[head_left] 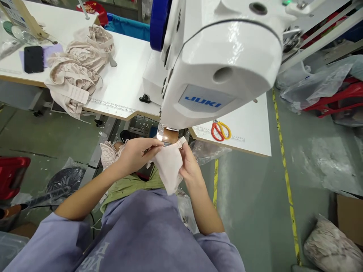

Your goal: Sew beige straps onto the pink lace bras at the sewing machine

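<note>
Pale pink cloth, in the form of a tapering fabric piece [169, 166], is held between both hands just in front of the needle end of a white sewing machine [221, 68]. Its top edge is pinched by the fingers of the left hand [137, 153], drawn close together near the machine. At the opposite corner, where a short pale band [181, 142] is seen, the piece is gripped between the thumb and fingers of the right hand [190, 164]. The pointed lower end is left hanging over the lap.

The step in hand is judged to be the lining up of the edge and band for stitching. Whether the cloth is already caught under the foot cannot be told, as the needle is hidden by the machine head. For the next move, the edge would need to be kept flat and the band squared, so that no fold is trapped.

On the bench [127, 71], lace garments [76, 64] are heaped to the left, and red-and-yellow scissors [217, 132] are laid to the right, apart from the hands.
</note>
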A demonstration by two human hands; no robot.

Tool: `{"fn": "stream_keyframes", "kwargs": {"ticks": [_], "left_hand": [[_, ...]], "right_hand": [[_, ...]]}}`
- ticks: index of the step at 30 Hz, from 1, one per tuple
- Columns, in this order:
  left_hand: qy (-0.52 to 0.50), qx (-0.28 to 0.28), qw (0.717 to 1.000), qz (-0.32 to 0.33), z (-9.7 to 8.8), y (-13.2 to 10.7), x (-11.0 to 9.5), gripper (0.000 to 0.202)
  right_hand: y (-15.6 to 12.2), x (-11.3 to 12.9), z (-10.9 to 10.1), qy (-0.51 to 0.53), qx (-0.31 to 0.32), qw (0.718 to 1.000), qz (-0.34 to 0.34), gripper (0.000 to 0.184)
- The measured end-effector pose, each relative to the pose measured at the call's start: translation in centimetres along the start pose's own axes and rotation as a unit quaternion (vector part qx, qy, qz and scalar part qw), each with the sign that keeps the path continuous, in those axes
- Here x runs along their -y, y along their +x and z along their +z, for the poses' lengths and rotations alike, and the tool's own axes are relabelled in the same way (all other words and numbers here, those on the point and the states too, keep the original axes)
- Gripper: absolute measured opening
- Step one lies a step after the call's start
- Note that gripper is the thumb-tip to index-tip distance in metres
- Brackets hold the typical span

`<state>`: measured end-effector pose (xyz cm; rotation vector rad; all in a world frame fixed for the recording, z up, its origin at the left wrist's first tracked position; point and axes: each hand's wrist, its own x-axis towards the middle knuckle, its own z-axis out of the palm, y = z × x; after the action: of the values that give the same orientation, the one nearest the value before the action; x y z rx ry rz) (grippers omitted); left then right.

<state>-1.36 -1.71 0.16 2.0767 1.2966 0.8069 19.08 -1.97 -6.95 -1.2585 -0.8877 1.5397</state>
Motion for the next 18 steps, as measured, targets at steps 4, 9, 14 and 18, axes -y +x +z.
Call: {"fn": "stream_keyframes", "kwargs": {"ticks": [4,9,14,18], "left_hand": [[-0.005,0.021,1.000,-0.020,-0.6,-0.9,0.0,0.026],[0.073,0.094,0.992,0.046,-0.3,-1.4,-0.9,0.046],[0.171,0.063,0.959,0.219,1.3,-1.6,-0.8,0.022],[0.203,-0.004,0.939,0.278,1.6,-2.0,-0.1,0.023]], "right_hand": [[-2.1,-0.3,0.0,0.043,0.003,0.999,-0.014,0.034],[-4.8,0.1,0.2,-0.074,0.000,0.987,-0.144,0.027],[-6.8,0.1,-0.3,-0.257,0.056,0.856,-0.444,0.021],[-7.2,-0.2,-0.8,-0.310,0.045,0.788,-0.530,0.045]]}}
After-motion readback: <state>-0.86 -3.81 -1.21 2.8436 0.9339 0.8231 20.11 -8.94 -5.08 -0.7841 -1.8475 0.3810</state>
